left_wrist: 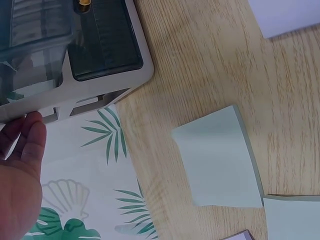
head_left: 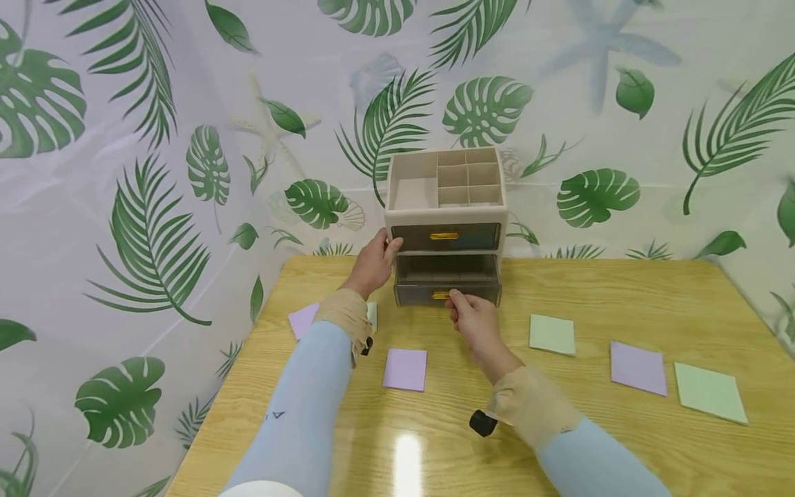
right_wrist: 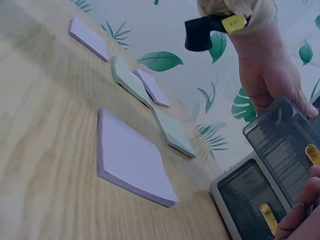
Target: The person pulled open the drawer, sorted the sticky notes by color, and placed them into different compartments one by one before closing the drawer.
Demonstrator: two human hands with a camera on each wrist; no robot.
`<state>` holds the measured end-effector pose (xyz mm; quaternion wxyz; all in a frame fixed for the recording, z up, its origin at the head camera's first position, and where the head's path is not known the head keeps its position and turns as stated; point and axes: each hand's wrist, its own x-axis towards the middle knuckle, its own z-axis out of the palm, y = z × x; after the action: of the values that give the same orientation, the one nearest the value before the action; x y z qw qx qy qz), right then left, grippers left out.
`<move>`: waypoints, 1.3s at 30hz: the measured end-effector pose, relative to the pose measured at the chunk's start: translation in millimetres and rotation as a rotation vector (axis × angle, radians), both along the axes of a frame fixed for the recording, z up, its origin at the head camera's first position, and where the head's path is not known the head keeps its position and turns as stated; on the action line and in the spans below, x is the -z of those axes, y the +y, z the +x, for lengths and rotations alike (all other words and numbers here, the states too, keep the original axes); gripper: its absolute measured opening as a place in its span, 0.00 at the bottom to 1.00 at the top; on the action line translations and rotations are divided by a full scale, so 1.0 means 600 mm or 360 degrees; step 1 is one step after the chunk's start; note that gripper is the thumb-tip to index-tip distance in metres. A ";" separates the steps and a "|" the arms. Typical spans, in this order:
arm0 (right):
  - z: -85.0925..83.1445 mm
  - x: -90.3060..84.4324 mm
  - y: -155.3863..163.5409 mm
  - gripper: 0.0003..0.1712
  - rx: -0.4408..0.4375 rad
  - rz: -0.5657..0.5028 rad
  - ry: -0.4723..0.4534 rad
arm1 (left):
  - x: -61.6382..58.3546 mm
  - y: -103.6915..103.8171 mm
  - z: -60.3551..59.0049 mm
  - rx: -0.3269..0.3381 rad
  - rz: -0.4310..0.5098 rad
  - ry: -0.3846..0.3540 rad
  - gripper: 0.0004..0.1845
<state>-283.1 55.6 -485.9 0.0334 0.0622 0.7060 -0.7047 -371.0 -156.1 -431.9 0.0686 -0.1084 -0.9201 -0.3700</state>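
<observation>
2 hands are working a small beige drawer organizer (head_left: 444, 207) standing at the far edge of a wooden table (head_left: 621, 297), against a leaf-printed backdrop (head_left: 124, 172). The right hand (head_left: 475, 323) is pinching the gold handle (head_left: 442, 295) of the lower drawer (head_left: 447, 281), which is sitting partly pulled out; the upper drawer (head_left: 444, 237) is sitting flush. The left hand (head_left: 375, 263) is bracing the organizer's left side, fingers only lightly curved against it. Pulling straight toward the body while the left hand is holding the unit steady should keep it from sliding or tipping. 6 sticky-note pads, purple (head_left: 405, 369) and green (head_left: 552, 334), are lying around it. No readable brand or label is showing; a faint mark on the left sleeve (head_left: 298, 407) is illegible.
</observation>
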 end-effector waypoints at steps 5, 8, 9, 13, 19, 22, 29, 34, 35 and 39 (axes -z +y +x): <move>0.029 0.005 0.000 0.24 0.0015 0.0005 -0.0011 | 0.003 0.001 0.002 -0.0007 -0.0020 -0.0005 0.20; 0.046 0.012 0.001 0.24 0.0005 -0.0003 -0.0017 | 0.004 0.001 0.008 -0.0022 -0.0031 -0.0026 0.20; 0.051 0.014 0.001 0.24 0.0005 -0.0012 -0.0016 | 0.005 0.001 0.009 -0.0028 -0.0035 -0.0039 0.20; 0.071 0.022 0.001 0.23 0.0004 -0.0053 -0.0033 | 0.011 -0.001 0.017 -0.0035 -0.0039 -0.0087 0.20; 0.082 0.024 0.003 0.23 -0.0001 -0.0034 -0.0053 | 0.014 -0.001 0.016 -0.0021 -0.0025 -0.0074 0.20; 0.079 0.019 0.007 0.24 -0.0005 -0.0022 -0.0032 | 0.012 0.001 0.009 -0.0006 -0.0024 -0.0053 0.20; 0.073 0.009 0.012 0.25 -0.0053 -0.0037 -0.0008 | 0.003 0.002 0.004 -0.0041 0.0019 -0.0022 0.20; 0.074 0.009 0.013 0.24 -0.0061 -0.0080 -0.0047 | 0.003 0.001 0.004 -0.0034 0.0022 -0.0055 0.21; 0.073 0.010 0.013 0.24 -0.0065 -0.0088 -0.0047 | 0.003 0.001 0.004 -0.0035 0.0025 -0.0054 0.21; 0.071 0.010 0.016 0.25 -0.0096 -0.0078 -0.0042 | 0.003 0.001 0.004 -0.0049 0.0047 -0.0044 0.21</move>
<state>-240.3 65.5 -491.8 0.0654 0.0495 0.6895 -0.7196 -368.6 -155.5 -433.5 0.0632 -0.0882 -0.9169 -0.3840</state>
